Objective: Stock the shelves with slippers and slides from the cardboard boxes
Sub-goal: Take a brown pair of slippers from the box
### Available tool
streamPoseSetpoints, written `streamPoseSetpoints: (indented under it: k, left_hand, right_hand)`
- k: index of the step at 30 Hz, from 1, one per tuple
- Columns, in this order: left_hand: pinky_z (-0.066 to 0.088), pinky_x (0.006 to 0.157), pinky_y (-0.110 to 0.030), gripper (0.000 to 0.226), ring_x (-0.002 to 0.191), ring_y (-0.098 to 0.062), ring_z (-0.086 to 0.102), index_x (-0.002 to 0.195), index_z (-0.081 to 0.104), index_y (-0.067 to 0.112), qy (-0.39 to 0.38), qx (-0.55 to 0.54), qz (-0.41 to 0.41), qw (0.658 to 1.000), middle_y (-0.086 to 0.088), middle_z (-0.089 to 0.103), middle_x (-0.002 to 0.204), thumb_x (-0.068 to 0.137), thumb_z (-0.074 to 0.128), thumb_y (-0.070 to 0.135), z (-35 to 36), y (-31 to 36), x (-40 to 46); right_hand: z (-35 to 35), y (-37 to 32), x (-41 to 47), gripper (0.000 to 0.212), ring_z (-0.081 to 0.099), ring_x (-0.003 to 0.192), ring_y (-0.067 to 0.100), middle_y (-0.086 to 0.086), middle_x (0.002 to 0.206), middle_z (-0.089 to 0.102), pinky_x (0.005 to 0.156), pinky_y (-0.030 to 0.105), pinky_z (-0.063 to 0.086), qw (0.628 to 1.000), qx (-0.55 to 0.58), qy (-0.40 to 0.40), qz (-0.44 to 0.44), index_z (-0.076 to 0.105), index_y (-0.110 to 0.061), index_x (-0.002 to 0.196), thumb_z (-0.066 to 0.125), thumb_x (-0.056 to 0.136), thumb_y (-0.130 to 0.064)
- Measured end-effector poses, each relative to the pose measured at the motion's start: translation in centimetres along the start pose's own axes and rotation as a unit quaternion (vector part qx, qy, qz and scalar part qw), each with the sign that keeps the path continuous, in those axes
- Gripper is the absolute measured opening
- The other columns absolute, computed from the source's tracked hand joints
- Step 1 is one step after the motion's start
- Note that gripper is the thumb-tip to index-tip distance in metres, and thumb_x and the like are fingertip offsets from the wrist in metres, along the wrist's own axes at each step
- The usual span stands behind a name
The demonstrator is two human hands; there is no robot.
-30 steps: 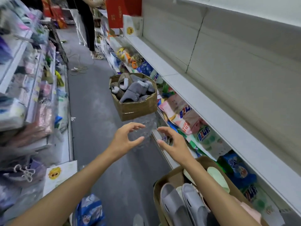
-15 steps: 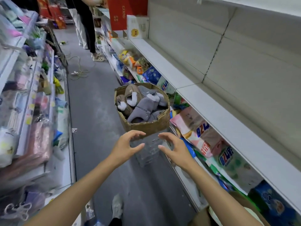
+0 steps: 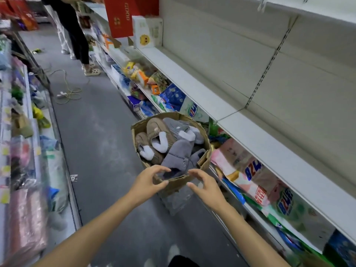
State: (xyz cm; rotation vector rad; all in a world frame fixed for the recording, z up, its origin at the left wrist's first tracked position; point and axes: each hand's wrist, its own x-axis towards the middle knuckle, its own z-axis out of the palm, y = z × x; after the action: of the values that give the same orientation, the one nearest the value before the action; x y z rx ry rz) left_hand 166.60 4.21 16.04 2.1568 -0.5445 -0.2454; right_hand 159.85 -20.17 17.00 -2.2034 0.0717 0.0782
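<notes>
A brown cardboard box (image 3: 205, 163) stands in the aisle on a clear plastic stool. It holds several plush slippers, grey (image 3: 178, 155) and tan (image 3: 156, 128), with white lining. My left hand (image 3: 148, 180) and my right hand (image 3: 206, 185) reach at the box's near rim, fingers curved and spread, holding nothing. The left fingertips are over the rim's near edge. A long white shelf (image 3: 250, 132) runs along the right, bare along most of its length.
Bags of detergent (image 3: 248, 170) and snack packs (image 3: 142, 74) fill the lower right shelves. A person (image 3: 75, 35) stands far up the aisle by a red box (image 3: 121, 16). A cable (image 3: 67, 93) lies on the grey floor. Packed shelves line the left.
I have walked up the aisle; the slipper box is now close under my hands. The second box of slides near my feet has dropped out of view. Both hands keep their curved, empty pose.
</notes>
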Motion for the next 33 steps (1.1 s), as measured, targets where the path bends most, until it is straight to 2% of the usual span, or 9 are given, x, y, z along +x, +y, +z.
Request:
streamPoseSetpoints:
  k: [5, 8, 11, 16, 20, 25, 28, 30, 33]
  left_hand:
    - [0.049, 0.092, -0.022, 0.033, 0.110, 0.009, 0.055, 0.117, 0.064, 0.038, -0.017, 0.013, -0.026, 0.999, 0.025, 0.063, 0.116, 0.087, 0.076, 0.028, -2.3, -3.7, 5.7]
    - [0.053, 0.090, -0.026, 0.038, 0.111, 0.001, 0.058, 0.123, 0.062, 0.036, -0.024, 0.026, -0.043, 0.998, 0.018, 0.064, 0.121, 0.087, 0.074, 0.025, -3.6, -5.9, 9.4]
    - [0.051, 0.092, -0.028, 0.040, 0.115, -0.001, 0.054, 0.127, 0.059, 0.039, -0.054, 0.075, -0.042, 0.995, 0.021, 0.060, 0.126, 0.089, 0.070, 0.032, -4.9, -8.5, 13.4]
    - [0.046, 0.092, -0.024, 0.045, 0.118, -0.003, 0.052, 0.132, 0.056, 0.037, -0.100, 0.117, -0.047, 0.987, 0.017, 0.058, 0.129, 0.089, 0.069, 0.032, -6.3, -11.7, 19.2]
    - [0.047, 0.099, -0.036, 0.050, 0.119, -0.016, 0.055, 0.131, 0.060, 0.028, -0.152, 0.136, 0.013, 0.979, 0.005, 0.061, 0.130, 0.082, 0.070, 0.028, -7.1, -14.5, 25.1]
    - [0.028, 0.119, -0.043, 0.061, 0.138, -0.023, 0.039, 0.134, 0.058, 0.024, -0.208, 0.173, 0.107, 0.957, 0.000, 0.054, 0.139, 0.076, 0.060, 0.044, -7.9, -17.8, 33.6]
    - [0.020, 0.123, -0.046, 0.072, 0.149, -0.028, 0.023, 0.144, 0.049, 0.025, -0.259, 0.203, 0.124, 0.936, -0.003, 0.043, 0.151, 0.076, 0.070, 0.039, -8.1, -19.4, 38.5]
    - [0.020, 0.123, -0.045, 0.084, 0.149, -0.032, 0.025, 0.149, 0.043, 0.023, -0.298, 0.222, 0.117, 0.921, -0.007, 0.042, 0.154, 0.074, 0.071, 0.049, -8.1, -20.7, 41.0]
    - [0.029, 0.118, -0.042, 0.099, 0.140, -0.031, 0.037, 0.150, 0.040, 0.021, -0.337, 0.219, 0.106, 0.910, -0.008, 0.044, 0.149, 0.068, 0.073, 0.067, -8.2, -21.7, 43.1]
  right_hand:
    - [1.8, 0.8, 6.9, 0.040, 0.058, 0.119, 0.005, -0.009, 0.127, 0.064, 0.103, 0.029, 0.048, 0.999, 0.014, -0.013, 0.030, 0.061, -0.021, 0.127, 0.071, 0.090, -0.029]
    - [3.2, 1.4, 11.3, 0.045, 0.056, 0.121, 0.008, -0.008, 0.130, 0.062, 0.104, 0.037, 0.048, 0.997, 0.017, -0.028, 0.065, 0.058, -0.028, 0.129, 0.068, 0.088, -0.042]
    - [5.1, 2.0, 15.2, 0.049, 0.057, 0.122, 0.015, -0.005, 0.132, 0.060, 0.101, 0.039, 0.049, 0.994, 0.009, -0.051, 0.097, 0.052, -0.040, 0.130, 0.061, 0.085, -0.055]
    - [7.4, 1.0, 20.1, 0.047, 0.052, 0.125, 0.018, -0.003, 0.137, 0.056, 0.097, 0.025, 0.039, 0.988, -0.003, -0.084, 0.131, 0.050, -0.025, 0.140, 0.062, 0.096, -0.035]
    - [9.6, 1.7, 23.4, 0.045, 0.056, 0.120, 0.017, 0.003, 0.130, 0.061, 0.101, 0.026, 0.043, 0.985, 0.028, -0.058, 0.159, 0.055, -0.013, 0.134, 0.067, 0.094, -0.029]
    - [13.5, 1.3, 25.6, 0.040, 0.061, 0.111, 0.019, 0.003, 0.119, 0.066, 0.097, 0.032, 0.049, 0.966, 0.066, -0.015, 0.248, 0.058, -0.011, 0.128, 0.066, 0.094, -0.030]
    - [16.1, 0.2, 26.4, 0.040, 0.062, 0.107, 0.018, 0.001, 0.120, 0.066, 0.093, 0.031, 0.050, 0.946, 0.080, -0.004, 0.314, 0.057, -0.014, 0.129, 0.063, 0.095, -0.034]
    - [18.0, -0.8, 27.0, 0.042, 0.060, 0.110, 0.020, 0.004, 0.125, 0.063, 0.088, 0.028, 0.047, 0.938, 0.059, 0.006, 0.342, 0.055, -0.013, 0.131, 0.060, 0.096, -0.037]
    - [20.3, -2.2, 28.3, 0.052, 0.050, 0.122, 0.030, 0.008, 0.134, 0.052, 0.098, 0.036, 0.044, 0.925, -0.029, 0.018, 0.378, 0.053, -0.013, 0.133, 0.056, 0.096, -0.049]
